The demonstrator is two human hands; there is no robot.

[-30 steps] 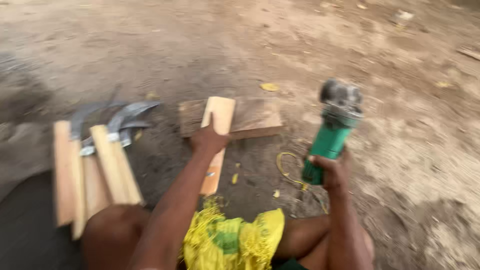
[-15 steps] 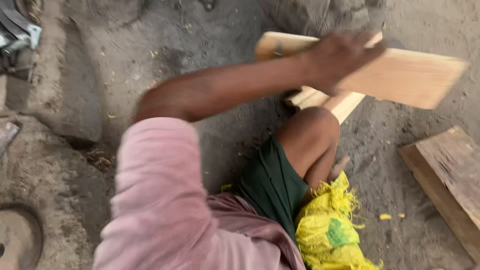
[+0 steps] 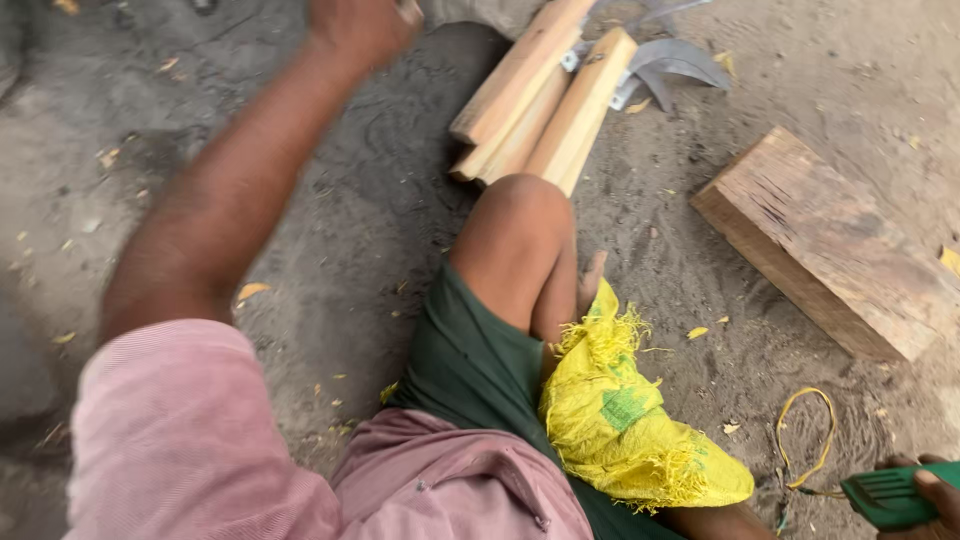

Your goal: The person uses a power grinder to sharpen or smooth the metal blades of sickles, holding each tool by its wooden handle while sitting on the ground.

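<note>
Two hands: left hand (image 3: 360, 28) raised; right hand (image 3: 925, 495) on green grinder (image 3: 890, 497)

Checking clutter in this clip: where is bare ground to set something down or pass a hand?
Bare dirt lies left of the bent knee, below the raised left hand, and between the wooden handles and the wood block. It is crowded by the yellow sack, the yellow cord and the right hand on the green tool.

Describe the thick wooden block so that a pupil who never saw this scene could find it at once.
Start at the person's bent knee on the sandy ground. Look right, past the yellow sack, to the wooden block. Unlike the slim pale handles above the knee, it is broad, thick, dark and lies alone.
</note>
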